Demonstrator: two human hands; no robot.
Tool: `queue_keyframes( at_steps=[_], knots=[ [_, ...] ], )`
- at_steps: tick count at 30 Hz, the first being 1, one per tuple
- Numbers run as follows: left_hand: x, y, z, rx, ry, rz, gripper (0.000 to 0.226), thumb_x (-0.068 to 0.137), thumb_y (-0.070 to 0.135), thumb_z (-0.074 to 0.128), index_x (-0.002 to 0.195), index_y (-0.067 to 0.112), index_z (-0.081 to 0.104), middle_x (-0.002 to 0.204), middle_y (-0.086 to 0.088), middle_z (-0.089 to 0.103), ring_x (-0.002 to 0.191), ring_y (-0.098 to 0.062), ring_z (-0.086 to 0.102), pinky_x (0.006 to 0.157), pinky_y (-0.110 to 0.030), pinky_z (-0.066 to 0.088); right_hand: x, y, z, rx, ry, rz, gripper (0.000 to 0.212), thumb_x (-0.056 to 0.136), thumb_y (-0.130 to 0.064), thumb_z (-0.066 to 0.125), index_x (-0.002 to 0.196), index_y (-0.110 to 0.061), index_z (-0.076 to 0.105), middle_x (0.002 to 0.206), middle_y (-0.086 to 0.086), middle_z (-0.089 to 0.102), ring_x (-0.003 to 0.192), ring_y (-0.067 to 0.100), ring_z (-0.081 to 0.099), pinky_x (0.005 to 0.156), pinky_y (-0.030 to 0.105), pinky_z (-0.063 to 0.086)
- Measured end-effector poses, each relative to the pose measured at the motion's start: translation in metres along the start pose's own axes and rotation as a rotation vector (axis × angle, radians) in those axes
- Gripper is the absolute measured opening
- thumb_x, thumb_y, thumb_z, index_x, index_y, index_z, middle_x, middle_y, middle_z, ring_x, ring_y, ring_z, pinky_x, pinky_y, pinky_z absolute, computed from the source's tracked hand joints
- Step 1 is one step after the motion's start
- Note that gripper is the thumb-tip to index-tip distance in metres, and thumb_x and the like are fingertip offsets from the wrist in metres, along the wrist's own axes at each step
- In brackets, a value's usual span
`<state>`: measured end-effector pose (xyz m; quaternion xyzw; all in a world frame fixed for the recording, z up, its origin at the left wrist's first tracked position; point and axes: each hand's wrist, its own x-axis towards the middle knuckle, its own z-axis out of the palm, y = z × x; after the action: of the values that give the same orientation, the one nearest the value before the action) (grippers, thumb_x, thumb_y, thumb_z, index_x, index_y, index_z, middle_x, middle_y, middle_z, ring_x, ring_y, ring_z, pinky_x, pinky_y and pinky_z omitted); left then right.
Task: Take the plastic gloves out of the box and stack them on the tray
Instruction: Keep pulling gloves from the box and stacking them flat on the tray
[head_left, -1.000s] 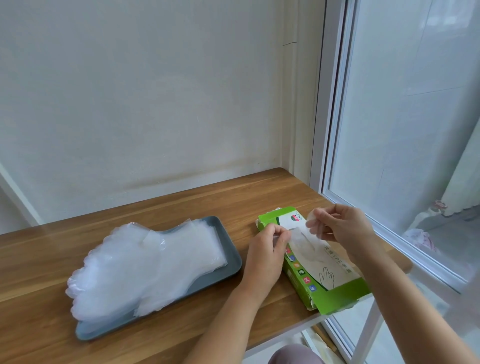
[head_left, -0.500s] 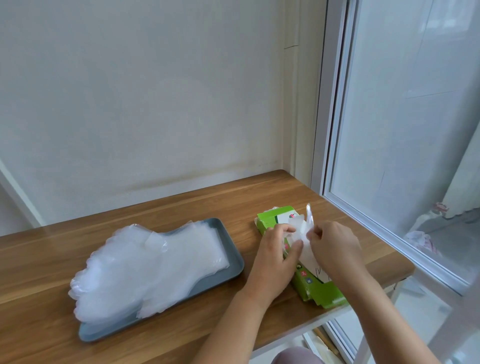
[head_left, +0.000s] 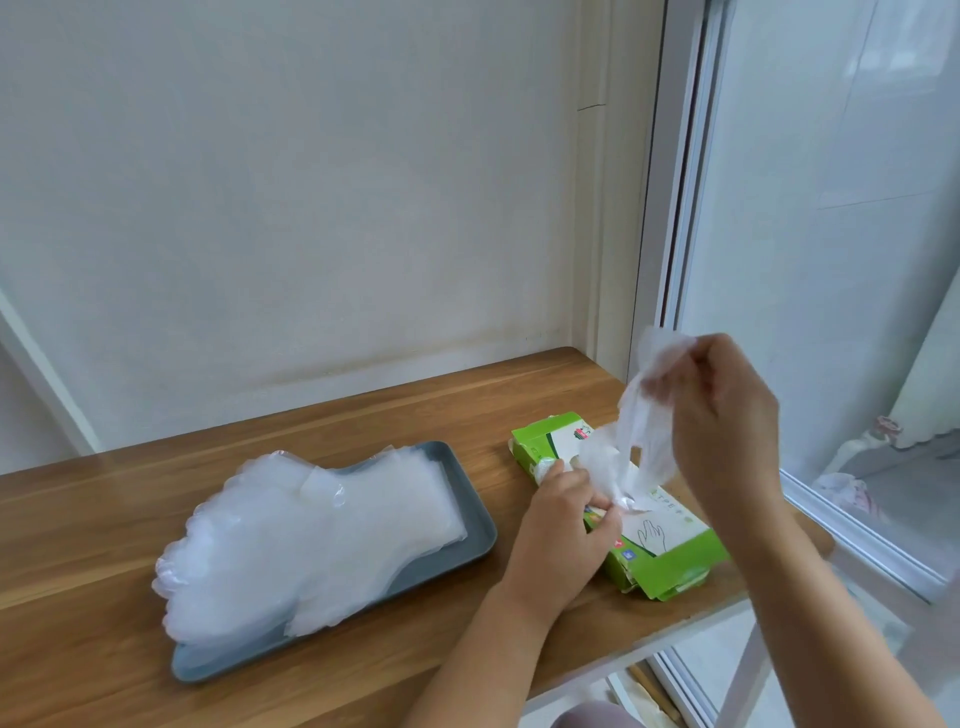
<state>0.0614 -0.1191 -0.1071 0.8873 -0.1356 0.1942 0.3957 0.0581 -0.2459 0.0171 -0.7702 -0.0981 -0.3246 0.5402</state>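
A clear plastic glove (head_left: 631, 431) stretches up out of a green cardboard box (head_left: 670, 561), held at both ends.

The right hand (head_left: 727, 415) is raised above the box, its fingers curled and pinching the glove's crumpled upper end. The left hand (head_left: 561, 530) rests on the box, with its fingertips curled onto the glove's lower end at the opening. The box lies flat near the right end of a wooden table (head_left: 104, 509). To its left, a stack of clear plastic gloves (head_left: 311, 530) lies on a grey-blue rectangular tray (head_left: 467, 519), their finger ends overhanging the tray's left side. A white window frame (head_left: 670, 208) stands just beyond the table's right edge.
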Motion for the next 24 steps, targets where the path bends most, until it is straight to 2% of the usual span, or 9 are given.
queue_keyframes(
  at_steps=[2,5,9,12,14,16,19,22,24],
  knots=[
    [0.001,-0.001,-0.003,-0.046,0.035,-0.024,0.017,0.092,0.022,0.053,0.094,0.008,0.063,0.101,0.01,0.053,0.117,-0.012,0.049,0.112,-0.032,0.031,0.015,-0.011,-0.012,0.029,-0.164,-0.026,0.023,0.097,-0.012,0.044,0.076,-0.014,0.052,0.054,-0.006,0.059,0.053,0.013,0.052,0.055,0.025,0.041],
    [-0.002,0.012,-0.021,-0.222,0.167,-0.168,0.032,0.089,0.023,0.042,0.113,0.016,0.062,0.127,0.018,0.049,0.127,0.003,0.039,0.111,-0.028,0.031,0.026,-0.02,-0.02,-0.08,-0.533,-0.011,0.025,0.097,-0.021,0.05,0.074,-0.018,0.057,0.042,-0.008,0.042,0.04,0.008,0.032,0.042,0.018,0.026],
    [-0.017,0.038,-0.049,-0.557,0.304,-0.192,0.046,0.085,0.054,0.035,0.116,0.034,0.062,0.133,0.025,0.052,0.129,0.011,0.037,0.107,-0.015,0.028,0.024,-0.033,-0.025,-0.139,-0.878,-0.021,0.023,0.096,-0.031,0.053,0.077,-0.026,0.064,0.041,-0.007,0.047,0.044,0.014,0.031,0.048,0.023,0.029],
    [-0.028,0.054,-0.074,-0.721,0.163,-0.245,0.039,0.082,0.072,0.038,0.112,0.06,0.059,0.124,0.035,0.055,0.124,0.013,0.043,0.109,-0.022,0.029,0.023,-0.049,-0.023,-0.117,-0.992,-0.025,0.024,0.096,-0.036,0.05,0.081,-0.026,0.066,0.044,-0.003,0.054,0.045,0.014,0.035,0.05,0.02,0.032],
    [-0.032,0.065,-0.096,-0.698,0.006,-0.21,0.052,0.074,0.083,0.044,0.116,0.057,0.058,0.123,0.03,0.059,0.122,0.008,0.048,0.107,-0.026,0.033,0.022,-0.063,-0.018,-0.087,-1.039,-0.04,0.03,0.094,-0.043,0.048,0.084,-0.022,0.068,0.042,-0.002,0.051,0.039,0.009,0.035,0.046,0.012,0.031],
    [-0.034,0.073,-0.118,-0.592,-0.078,-0.148,0.056,0.077,0.073,0.054,0.12,0.038,0.063,0.119,0.014,0.067,0.114,-0.003,0.058,0.098,-0.021,0.042,0.022,-0.077,-0.01,-0.059,-1.077,-0.071,0.05,0.084,-0.058,0.045,0.086,-0.013,0.068,0.039,-0.002,0.047,0.036,0.008,0.033,0.043,0.011,0.03],
    [-0.038,0.078,-0.148,-0.558,-0.088,-0.204,0.041,0.079,0.051,0.069,0.109,0.024,0.072,0.11,-0.002,0.072,0.105,-0.018,0.065,0.094,-0.027,0.047,0.022,-0.095,0.004,-0.029,-1.12,-0.102,0.072,0.066,-0.075,0.04,0.082,-0.01,0.067,0.042,0.004,0.043,0.035,0.01,0.029,0.041,0.015,0.027],
    [-0.047,0.074,-0.175,-0.585,-0.167,-0.217,0.029,0.086,0.028,0.066,0.113,0.017,0.069,0.113,-0.003,0.07,0.109,-0.016,0.063,0.096,-0.029,0.049,0.024,-0.109,0.021,-0.042,-1.269,-0.165,0.068,0.064,-0.078,0.05,0.079,-0.014,0.066,0.044,0.003,0.044,0.037,0.01,0.029,0.043,0.017,0.026],
    [-0.054,0.073,-0.193,-0.603,-0.187,-0.195,0.017,0.086,0.02,0.068,0.102,0.023,0.072,0.098,0.002,0.07,0.099,-0.014,0.064,0.088,-0.028,0.049,0.028,-0.116,0.031,-0.102,-1.399,-0.218,0.056,0.064,-0.064,0.068,0.082,-0.011,0.066,0.047,-0.001,0.046,0.041,0.011,0.03,0.042,0.016,0.025]
  ],
)
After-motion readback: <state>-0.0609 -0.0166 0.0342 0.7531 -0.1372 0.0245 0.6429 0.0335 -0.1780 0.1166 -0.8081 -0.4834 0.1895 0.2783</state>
